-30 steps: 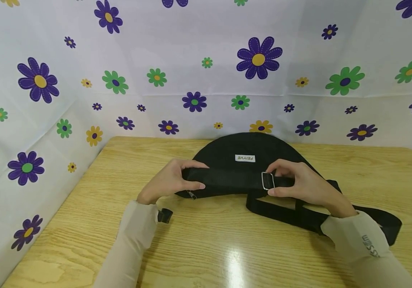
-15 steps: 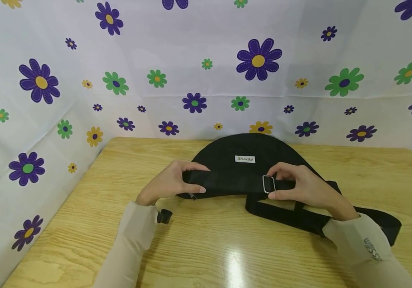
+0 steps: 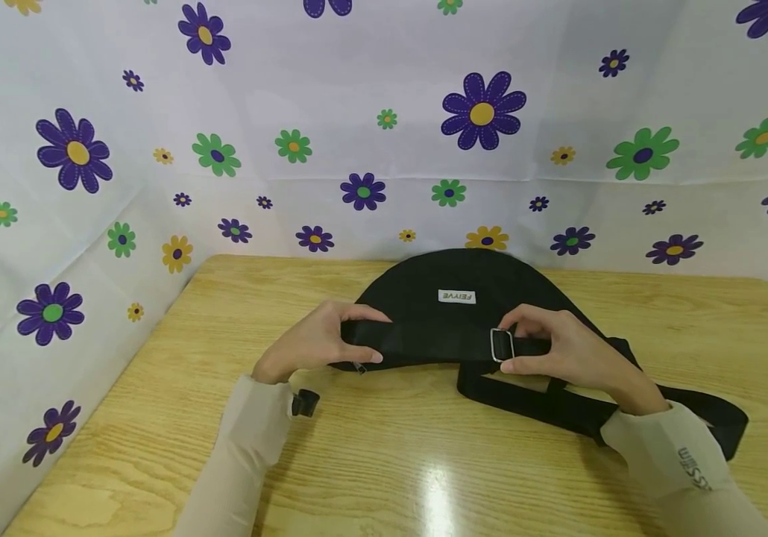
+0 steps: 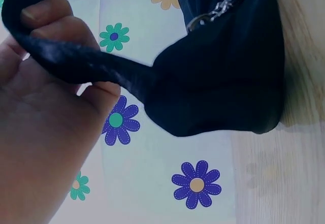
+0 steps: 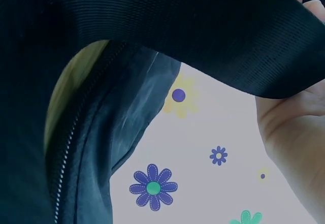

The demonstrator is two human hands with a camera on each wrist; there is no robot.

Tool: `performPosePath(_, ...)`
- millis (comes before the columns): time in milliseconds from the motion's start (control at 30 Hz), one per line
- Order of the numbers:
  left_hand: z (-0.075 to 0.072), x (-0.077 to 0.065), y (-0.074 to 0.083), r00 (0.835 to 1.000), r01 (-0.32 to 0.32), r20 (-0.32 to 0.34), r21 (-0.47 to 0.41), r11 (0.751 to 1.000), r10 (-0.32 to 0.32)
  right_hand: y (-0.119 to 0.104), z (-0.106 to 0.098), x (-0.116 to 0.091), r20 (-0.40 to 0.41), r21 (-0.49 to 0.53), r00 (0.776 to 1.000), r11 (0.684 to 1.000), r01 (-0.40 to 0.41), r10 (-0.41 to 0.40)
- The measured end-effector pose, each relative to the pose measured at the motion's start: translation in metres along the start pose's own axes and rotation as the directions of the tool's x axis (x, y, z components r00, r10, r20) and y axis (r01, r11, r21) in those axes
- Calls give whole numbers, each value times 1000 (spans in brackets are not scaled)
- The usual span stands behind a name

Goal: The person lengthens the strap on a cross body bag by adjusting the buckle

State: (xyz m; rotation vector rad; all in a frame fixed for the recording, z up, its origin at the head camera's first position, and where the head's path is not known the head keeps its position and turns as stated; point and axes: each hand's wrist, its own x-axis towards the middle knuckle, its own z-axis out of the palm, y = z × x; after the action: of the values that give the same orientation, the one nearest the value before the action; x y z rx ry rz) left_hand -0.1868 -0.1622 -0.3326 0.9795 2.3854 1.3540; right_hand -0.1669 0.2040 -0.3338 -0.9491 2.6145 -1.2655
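A black half-moon waist bag [image 3: 411,287] with a small white label [image 3: 456,297] lies on the table, its curved edge toward the back. Across its near side stretches the black strap [image 3: 434,341], held up between both hands. My left hand [image 3: 317,339] grips the strap's left end, thumb below and fingers above; in the left wrist view the strap [image 4: 76,64] loops through the fingers beside the bag's end [image 4: 218,82]. My right hand [image 3: 558,343] pinches the strap at the silver buckle [image 3: 502,345]. In the right wrist view the webbing [image 5: 213,31] hides most of the fingers.
The loose strap [image 3: 532,399] trails over the table to the right, passing under the right forearm. A small black piece [image 3: 306,403] shows beside the left cuff. Behind the wooden table [image 3: 370,462] hangs a white flowered cloth [image 3: 370,89], also along the left side.
Both hands and the stretched strap have shifted very slightly lower in the head view. The grips look the same, and the bag stays in place.
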Motion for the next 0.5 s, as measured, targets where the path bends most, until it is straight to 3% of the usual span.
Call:
performPosePath(267, 4, -6, -2, 997, -19, 77, 141, 990, 8, -1, 6, -4, 56, 33, 997, 998, 57, -59)
performPosePath(500, 13, -5, -4, 990, -47, 138, 170, 984, 24, -2, 14, -7, 73, -44, 988, 989, 138, -134)
